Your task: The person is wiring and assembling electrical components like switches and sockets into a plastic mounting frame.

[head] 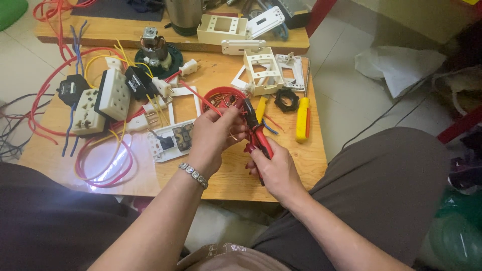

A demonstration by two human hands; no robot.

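At the centre of the frame, the right hand (275,168) is closed around the red handles of a pair of black-jawed pliers (256,131). The left hand (213,134), just to the left, pinches what looks like a thin copper wire (233,134) at the plier tips. Behind them a round red plastic bowl (217,95) sits on the low wooden table (236,175); a yellow-handled screwdriver (303,118) lies right of centre.

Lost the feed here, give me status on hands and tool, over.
Right hand gripping red-handled pliers. Left hand pinching red wire at the pliers' tip. Red bowl just behind, yellow screwdriver alongside.
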